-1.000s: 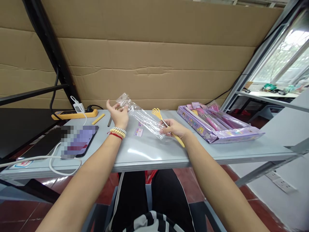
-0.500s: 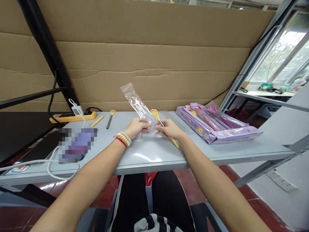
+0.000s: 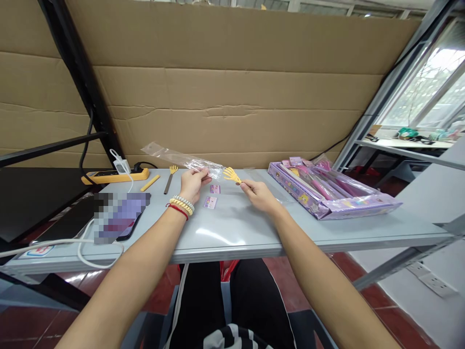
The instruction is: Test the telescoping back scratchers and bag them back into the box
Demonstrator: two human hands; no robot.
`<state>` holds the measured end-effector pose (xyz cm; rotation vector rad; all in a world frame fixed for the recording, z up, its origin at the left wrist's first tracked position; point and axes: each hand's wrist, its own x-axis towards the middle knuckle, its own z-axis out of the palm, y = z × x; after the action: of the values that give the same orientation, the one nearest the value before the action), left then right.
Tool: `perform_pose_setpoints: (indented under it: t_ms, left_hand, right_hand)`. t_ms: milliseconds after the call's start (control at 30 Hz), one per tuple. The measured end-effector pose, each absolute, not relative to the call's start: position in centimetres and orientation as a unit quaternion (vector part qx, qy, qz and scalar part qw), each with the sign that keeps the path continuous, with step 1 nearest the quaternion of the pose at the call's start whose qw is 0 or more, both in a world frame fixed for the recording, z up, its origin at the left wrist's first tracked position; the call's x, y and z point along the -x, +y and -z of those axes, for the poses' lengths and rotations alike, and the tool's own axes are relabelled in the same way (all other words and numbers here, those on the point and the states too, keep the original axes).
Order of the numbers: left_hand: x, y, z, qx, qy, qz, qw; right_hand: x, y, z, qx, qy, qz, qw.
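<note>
Left hand (image 3: 193,186) has its fingers pinched on the clear plastic sleeve (image 3: 185,159), right hand's (image 3: 259,195) grip the yellow hand-shaped scratcher (image 3: 231,175) near its head, probably so the two line up over the worktop (image 3: 232,232).

**Clear plastic sleeve (image 3: 175,156) and yellow-headed scratcher (image 3: 231,175) meet end to end**

The sleeve is long, narrow, see-through and crinkled, with bright glints along it. Gripped near its right end by the left hand (image 3: 192,185), it slants up and away to the left, raised above the worktop (image 3: 247,228). The scratcher is in the right hand (image 3: 257,194), its spread yellow prongs pointing left at the sleeve's near end. Whether the prong tips are inside the sleeve or only against it cannot be told. The right hand hides most of the scratcher's handle.
</note>
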<state>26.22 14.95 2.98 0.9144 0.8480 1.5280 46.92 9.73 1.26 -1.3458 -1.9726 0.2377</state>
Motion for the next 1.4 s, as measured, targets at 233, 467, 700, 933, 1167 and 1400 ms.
perform_pose_setpoints:
  t_ms: [233, 467, 700, 933, 1167, 1400]
  left_hand:
    - [-26.1, 14.6, -3.2, -0.409, 0.265, -0.619, 0.615]
    - [-26.8, 14.0, -3.0, -0.446, 0.270, -0.586, 0.621]
    - [-28.3, 13.8, -2.4, -0.453, 0.279, -0.569, 0.627]
    - [-27.5, 14.2, -3.0, -0.379, 0.262, -0.645, 0.610]
    - [-28.4, 13.6, -2.6, -0.408, 0.278, -0.605, 0.625]
    - [-27.6, 13.5, -3.4, -0.375, 0.288, -0.624, 0.622]
  right_hand:
    - [-47.4, 10.2, -1.0, 0.533, -0.757, -0.084, 0.369]
    - [-46.7, 9.8, -1.3, 0.532, -0.779, -0.062, 0.325]
    - [-45.7, 9.6, -1.2, 0.547, -0.767, -0.059, 0.332]
    - [-45.8, 9.7, -0.9, 0.545, -0.768, -0.037, 0.336]
    - [-45.8, 9.8, -0.9, 0.537, -0.771, -0.027, 0.340]
    - [-45.9, 9.9, -0.8, 0.532, -0.777, -0.034, 0.335]
